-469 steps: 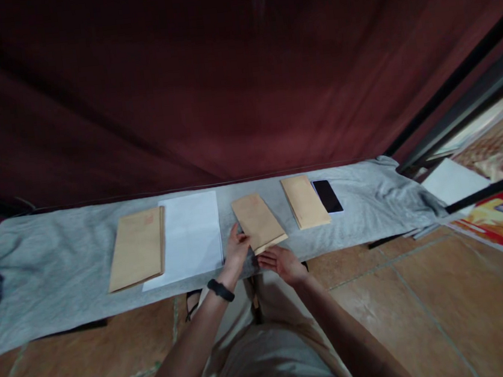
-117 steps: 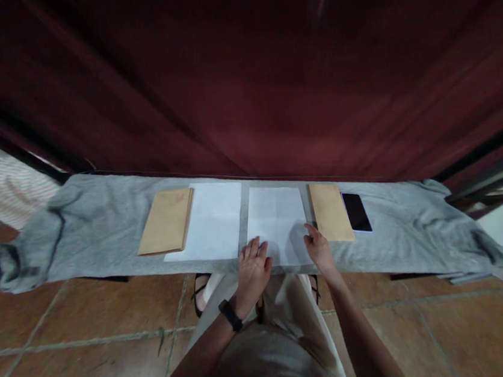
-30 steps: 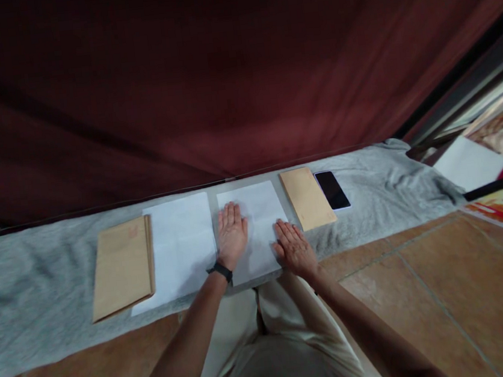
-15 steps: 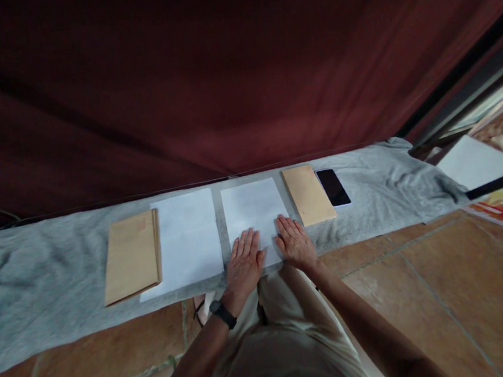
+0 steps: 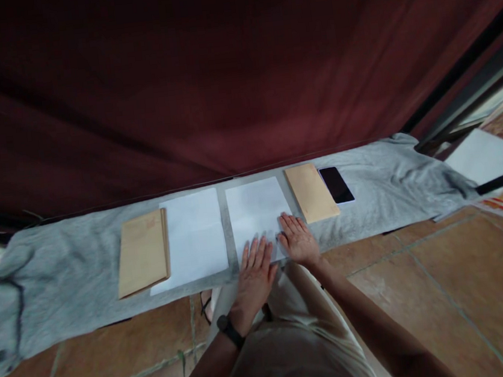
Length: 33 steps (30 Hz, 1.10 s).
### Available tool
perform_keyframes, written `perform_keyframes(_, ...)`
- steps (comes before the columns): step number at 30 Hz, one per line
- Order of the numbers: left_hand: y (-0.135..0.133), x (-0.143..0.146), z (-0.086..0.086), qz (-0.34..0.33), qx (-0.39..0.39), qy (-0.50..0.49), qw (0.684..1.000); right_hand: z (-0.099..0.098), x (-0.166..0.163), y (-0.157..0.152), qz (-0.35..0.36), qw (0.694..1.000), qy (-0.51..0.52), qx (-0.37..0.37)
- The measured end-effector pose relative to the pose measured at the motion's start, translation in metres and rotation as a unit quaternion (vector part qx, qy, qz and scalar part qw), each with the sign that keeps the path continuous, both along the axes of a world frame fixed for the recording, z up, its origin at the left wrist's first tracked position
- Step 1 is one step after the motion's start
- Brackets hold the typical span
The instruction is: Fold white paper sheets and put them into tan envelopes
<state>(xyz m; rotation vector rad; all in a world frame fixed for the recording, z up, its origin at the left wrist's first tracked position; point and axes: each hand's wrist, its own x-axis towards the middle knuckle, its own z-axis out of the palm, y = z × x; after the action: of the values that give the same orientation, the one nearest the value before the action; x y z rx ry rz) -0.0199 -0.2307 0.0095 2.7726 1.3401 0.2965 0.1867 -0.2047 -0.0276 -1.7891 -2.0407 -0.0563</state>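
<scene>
Both palms face down at the near end of a white sheet of paper (image 5: 258,206). My left hand (image 5: 256,276) has its fingers spread over the sheet's near edge. My right hand (image 5: 299,238) lies flat at the sheet's near right corner, fingers stretched forward. Left of this sheet is a second white paper (image 5: 197,234), partly under a stack of brown envelopes (image 5: 141,252). A thinner brown envelope (image 5: 312,193) lies just beyond my right fingertips, and a dark-screened phone (image 5: 336,185) is beside it.
A grey cloth (image 5: 71,275) covers the long narrow surface beneath the papers. Behind it hangs a dark red curtain (image 5: 223,95). Brown floor tiles (image 5: 442,269) lie on the near side. Dark bars (image 5: 470,79) and a white sheet-like piece (image 5: 486,155) are at the right.
My left hand has slid back toward me, from the paper's middle to its near edge. My right hand stays at the right corner. The view has shifted slightly.
</scene>
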Motion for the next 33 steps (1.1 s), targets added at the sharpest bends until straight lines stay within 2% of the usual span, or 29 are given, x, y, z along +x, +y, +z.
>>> perform_keyframes(3,0.009,0.005,-0.004,-0.024,-0.006,0.01,1.0,0.001,0.0,0.0,0.0,1.0,0.003,0.003)
perform_keyframes(7,0.012,-0.006,-0.009,-0.027,-0.004,0.015,1.0,0.002,0.0,0.0,0.003,1.0,0.007,0.004)
perform_keyframes(16,0.022,-0.022,-0.003,-0.036,-0.022,0.008,0.999,0.004,0.001,-0.001,0.012,0.998,0.059,-0.009)
perform_keyframes(21,0.025,-0.03,0.003,-0.055,-0.031,-0.007,0.998,0.009,0.021,-0.005,0.086,0.982,0.16,-0.049)
perform_keyframes(24,0.016,-0.037,0.01,-0.055,-0.036,-0.035,0.997,0.012,0.04,-0.021,0.125,0.961,0.228,-0.098)
perform_keyframes(27,0.007,-0.044,0.017,-0.05,-0.051,-0.061,0.996,0.014,0.057,-0.042,0.141,0.948,0.249,-0.141)
perform_keyframes(30,0.003,-0.049,0.021,-0.05,-0.07,-0.082,0.993,0.012,0.066,-0.056,0.192,0.945,0.23,-0.128)
perform_keyframes(33,0.005,-0.05,0.022,-0.062,-0.084,-0.101,0.989,0.007,0.066,-0.056,0.202,0.953,0.211,-0.078)
